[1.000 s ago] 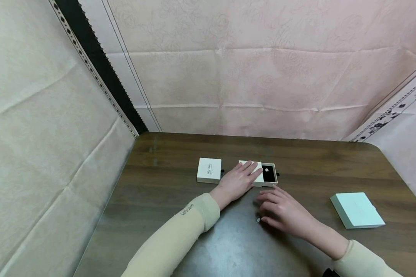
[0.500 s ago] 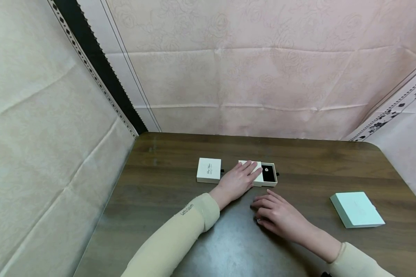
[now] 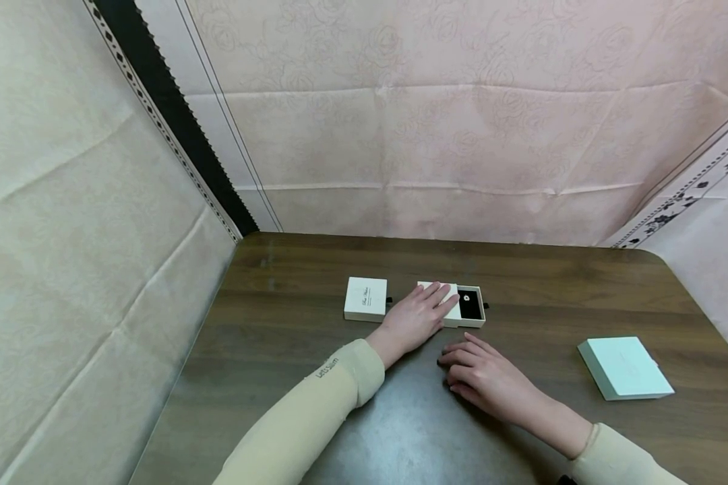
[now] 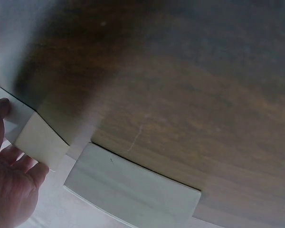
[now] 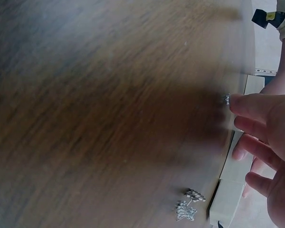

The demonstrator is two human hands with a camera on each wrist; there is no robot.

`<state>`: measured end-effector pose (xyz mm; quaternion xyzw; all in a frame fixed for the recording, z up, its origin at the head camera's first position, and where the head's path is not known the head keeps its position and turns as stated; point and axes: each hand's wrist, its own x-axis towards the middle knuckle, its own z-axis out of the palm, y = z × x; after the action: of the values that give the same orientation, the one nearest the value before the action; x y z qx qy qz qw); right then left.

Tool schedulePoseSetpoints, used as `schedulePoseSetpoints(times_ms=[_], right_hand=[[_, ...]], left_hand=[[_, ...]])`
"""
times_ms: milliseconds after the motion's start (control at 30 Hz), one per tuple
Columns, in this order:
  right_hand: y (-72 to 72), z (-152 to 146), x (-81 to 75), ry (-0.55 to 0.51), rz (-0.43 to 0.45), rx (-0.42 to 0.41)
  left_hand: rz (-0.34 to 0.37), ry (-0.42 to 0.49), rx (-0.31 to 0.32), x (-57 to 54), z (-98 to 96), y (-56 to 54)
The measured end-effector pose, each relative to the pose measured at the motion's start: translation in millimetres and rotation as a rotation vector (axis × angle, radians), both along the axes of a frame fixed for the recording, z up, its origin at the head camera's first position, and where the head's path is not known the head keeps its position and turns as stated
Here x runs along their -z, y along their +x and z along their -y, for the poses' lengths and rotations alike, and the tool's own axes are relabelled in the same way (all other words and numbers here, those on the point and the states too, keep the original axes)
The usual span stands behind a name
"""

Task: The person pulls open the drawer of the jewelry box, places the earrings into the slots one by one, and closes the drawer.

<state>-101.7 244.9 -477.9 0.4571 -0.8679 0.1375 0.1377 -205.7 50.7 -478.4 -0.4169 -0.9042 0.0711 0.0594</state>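
Observation:
My left hand rests, fingers spread, on the sleeve of a white jewellery box. Its drawer is slid out to the right, with black lining and a small silver piece of jewellery inside. Just in front of the box, my right hand is low over the table with curled fingers. Another small silver jewellery piece shows at its thumb tip in the right wrist view; the index finger is close beside the thumb. Silver jewellery also lies on the table, hidden by the right hand in the head view.
A second white box, closed and with printed lettering, stands left of the opened one. A mint-green box lies on the right side of the brown wooden table. Pale cloth hangs behind the table's far edge.
My right hand has moved a little to the left and toward me, its fingers drawing in over the small silver piece, which the head view no longer shows. The left hand stays put.

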Motion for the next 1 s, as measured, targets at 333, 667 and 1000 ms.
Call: schedulePoseSetpoints(times_ms=[333,667,1000], right_hand=[[2.1,1,0.4,-0.006,0.000,0.032],[0.4,-7,-10.0,-0.044,0.041,0.059],[-12.4,-17,-27.3,-0.033,0.006,0.103]], left_hand=[[0.007,-0.003,-0.003,0.3,-0.3,0.3],[-0.012,0.010,0.007,1.6,0.0,-0.4],[-0.001,0.012,0.007,0.7,0.1,0.1]])
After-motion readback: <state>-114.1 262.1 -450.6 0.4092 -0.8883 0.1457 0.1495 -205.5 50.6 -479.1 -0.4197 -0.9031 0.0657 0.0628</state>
